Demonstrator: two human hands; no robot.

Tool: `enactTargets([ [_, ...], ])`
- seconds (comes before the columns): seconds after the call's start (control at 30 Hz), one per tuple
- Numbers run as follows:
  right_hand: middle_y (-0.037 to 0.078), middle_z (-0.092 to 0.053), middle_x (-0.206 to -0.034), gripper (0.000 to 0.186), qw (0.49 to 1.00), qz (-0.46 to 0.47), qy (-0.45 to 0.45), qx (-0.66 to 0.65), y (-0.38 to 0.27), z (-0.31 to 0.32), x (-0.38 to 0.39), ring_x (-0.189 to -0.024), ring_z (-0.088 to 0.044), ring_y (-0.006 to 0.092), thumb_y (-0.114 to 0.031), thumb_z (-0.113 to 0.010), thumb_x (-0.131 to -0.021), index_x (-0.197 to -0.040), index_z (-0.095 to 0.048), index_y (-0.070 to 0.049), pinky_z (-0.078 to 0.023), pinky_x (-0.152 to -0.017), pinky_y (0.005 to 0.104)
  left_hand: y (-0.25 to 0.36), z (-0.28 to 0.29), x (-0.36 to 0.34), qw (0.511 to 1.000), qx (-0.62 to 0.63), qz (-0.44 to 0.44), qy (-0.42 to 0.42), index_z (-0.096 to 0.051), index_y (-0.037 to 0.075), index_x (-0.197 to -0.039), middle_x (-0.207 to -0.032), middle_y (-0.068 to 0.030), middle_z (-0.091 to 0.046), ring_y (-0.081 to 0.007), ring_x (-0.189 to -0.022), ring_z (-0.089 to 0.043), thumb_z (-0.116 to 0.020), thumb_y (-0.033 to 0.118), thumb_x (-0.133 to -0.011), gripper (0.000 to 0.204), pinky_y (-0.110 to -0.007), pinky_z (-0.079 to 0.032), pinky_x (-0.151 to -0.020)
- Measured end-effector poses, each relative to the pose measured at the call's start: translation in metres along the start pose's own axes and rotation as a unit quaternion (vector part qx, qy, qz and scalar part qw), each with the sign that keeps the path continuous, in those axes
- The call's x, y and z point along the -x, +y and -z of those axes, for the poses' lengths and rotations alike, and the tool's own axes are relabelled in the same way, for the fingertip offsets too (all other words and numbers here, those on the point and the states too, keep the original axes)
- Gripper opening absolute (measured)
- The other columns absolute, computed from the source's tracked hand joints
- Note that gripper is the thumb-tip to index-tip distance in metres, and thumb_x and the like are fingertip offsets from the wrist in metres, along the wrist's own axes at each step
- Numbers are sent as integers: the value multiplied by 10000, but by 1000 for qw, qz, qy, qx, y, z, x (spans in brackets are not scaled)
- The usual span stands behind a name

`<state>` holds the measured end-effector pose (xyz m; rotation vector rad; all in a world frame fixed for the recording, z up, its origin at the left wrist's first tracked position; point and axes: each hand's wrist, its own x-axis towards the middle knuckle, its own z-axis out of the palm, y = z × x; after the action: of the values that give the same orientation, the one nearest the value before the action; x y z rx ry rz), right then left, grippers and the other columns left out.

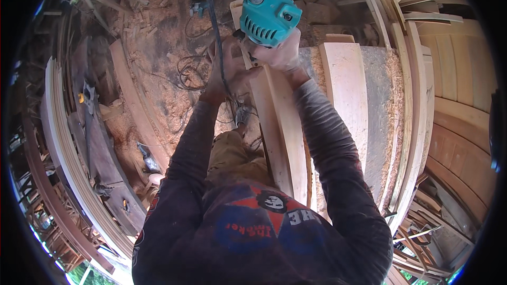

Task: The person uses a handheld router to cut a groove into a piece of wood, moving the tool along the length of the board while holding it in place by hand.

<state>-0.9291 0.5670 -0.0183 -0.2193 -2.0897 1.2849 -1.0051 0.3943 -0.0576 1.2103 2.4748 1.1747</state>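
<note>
A teal corded power tool (270, 18) with a vented housing sits at the far end of a curved wooden board (282, 126). My right hand (282, 55) is wrapped round the near side of its housing, which hides some of the fingers. To its left, my left hand (227, 66) is closed at the board's far left edge, close to the tool's lower part. What it grips there is hidden. The black cord (215, 21) loops from the tool's grey end and hangs down across my left hand. The tool's cutting end cannot be seen.
A wide pale board (346, 89) lies on the dark, shaving-strewn bench (380, 121) to the right. Stacked curved timbers (63, 126) and a dark plank (105, 148) stand left. Loose cables (190, 71) and wood shavings cover the ground. Panels (454, 74) lean at far right.
</note>
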Motion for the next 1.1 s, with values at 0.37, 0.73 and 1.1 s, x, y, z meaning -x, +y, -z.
enactTargets([
  [0.37,112,-739,-1100,627,1000,3,-15,-15,-53,23,63,-1000,-716,228,-176,-818,-669,-1258,-649,-43,-563,-893,348,38,-2,62,995,25,-81,47,-525,41,-1226,-1196,-177,-534,-402,-1170,-506,-939,318,-591,807,-530,-411,-998],
  [0.73,163,-700,-1237,542,998,15,12,61,-109,40,161,-1150,-672,363,-157,-798,-659,-1183,-716,-46,-516,-1034,414,70,-7,167,999,36,-28,-19,-417,18,-1431,-1344,-217,-448,-411,-1287,-401,-876,479,-655,1012,-551,-318,-1075],
  [1.1,68,-732,-995,393,989,-67,52,-122,-174,67,284,-888,-702,187,-130,-798,-707,-1075,-705,-27,-564,-824,338,134,-21,297,999,33,-28,-5,-447,63,-1358,-1324,-189,-457,-416,-1262,-412,-894,409,-638,916,-559,-312,-1067],
])
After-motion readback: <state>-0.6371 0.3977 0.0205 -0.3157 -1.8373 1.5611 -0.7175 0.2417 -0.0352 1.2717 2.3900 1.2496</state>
